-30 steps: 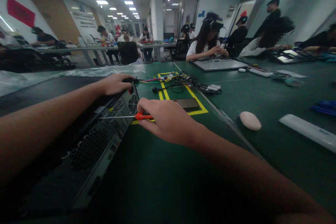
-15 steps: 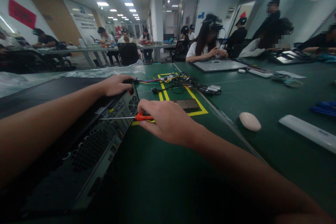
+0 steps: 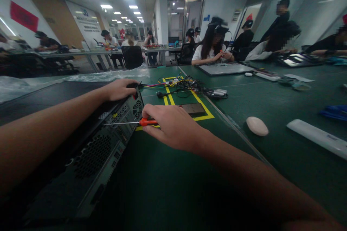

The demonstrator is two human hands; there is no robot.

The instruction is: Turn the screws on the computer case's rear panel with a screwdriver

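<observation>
A black computer case lies on its side on the green table, its rear panel with vents and a fan grille facing me. My right hand is closed on a red-handled screwdriver, whose thin shaft points left and reaches the rear panel. My left hand rests on the case's far top corner, fingers curled over the edge.
Beyond the case lie a tangle of cables, a dark flat drive inside yellow tape lines, a pink mouse and a white keyboard. Plastic wrap lies at the back left. Several people sit at nearby tables.
Both hands stay where they were; the screwdriver remains against the rear panel. The view has shifted very slightly.
</observation>
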